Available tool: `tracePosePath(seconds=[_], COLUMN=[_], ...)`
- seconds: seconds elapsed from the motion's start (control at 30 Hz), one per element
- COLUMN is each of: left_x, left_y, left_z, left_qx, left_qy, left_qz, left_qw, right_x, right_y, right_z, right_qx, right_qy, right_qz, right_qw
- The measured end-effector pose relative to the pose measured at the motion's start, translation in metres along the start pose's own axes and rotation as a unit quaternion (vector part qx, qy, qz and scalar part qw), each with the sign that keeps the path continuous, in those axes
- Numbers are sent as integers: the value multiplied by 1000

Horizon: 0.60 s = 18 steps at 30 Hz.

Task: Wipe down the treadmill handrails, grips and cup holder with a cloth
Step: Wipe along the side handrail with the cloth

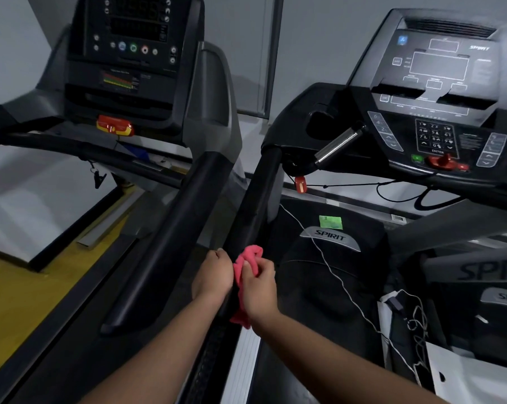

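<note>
Your right hand (259,287) curls its fingers round the pink cloth (247,258), thumb pressed on top, bunching it against the black handrail (259,193). Your left hand (212,272), fingers curled, grips the same rail just beside the cloth.

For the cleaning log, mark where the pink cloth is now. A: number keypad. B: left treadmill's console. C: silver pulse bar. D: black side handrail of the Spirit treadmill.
D: the right hand holds the pink cloth against the black side handrail, near its lower end.
</note>
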State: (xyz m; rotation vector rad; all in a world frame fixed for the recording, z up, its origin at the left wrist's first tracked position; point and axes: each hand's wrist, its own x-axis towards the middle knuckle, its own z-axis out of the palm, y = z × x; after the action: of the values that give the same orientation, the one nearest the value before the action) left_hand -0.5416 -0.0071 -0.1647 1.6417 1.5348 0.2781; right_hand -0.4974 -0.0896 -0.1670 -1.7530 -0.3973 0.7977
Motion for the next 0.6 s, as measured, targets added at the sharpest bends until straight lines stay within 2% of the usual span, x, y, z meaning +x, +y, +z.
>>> tracePosePath(seconds=[0.1, 0.23, 0.37, 0.6], left_x=[-1, -5, -6, -5], left_y=[1, 3, 3, 3], left_z=[0, -4, -5, -3], left_qx=[-3, -2, 0, -9], left_qy=[-6, -9, -14, -7], left_qz=[-5, 6, 10, -10], left_qw=[1000, 1000, 1000, 1000], right_x=[6, 15, 25, 37], right_y=[4, 10, -11, -46], right_z=[4, 9, 9, 8], right_qx=[59, 167, 194, 6], right_qy=[-32, -108, -111, -50], right_qz=[61, 199, 266, 175], right_qw=[996, 960, 938, 983])
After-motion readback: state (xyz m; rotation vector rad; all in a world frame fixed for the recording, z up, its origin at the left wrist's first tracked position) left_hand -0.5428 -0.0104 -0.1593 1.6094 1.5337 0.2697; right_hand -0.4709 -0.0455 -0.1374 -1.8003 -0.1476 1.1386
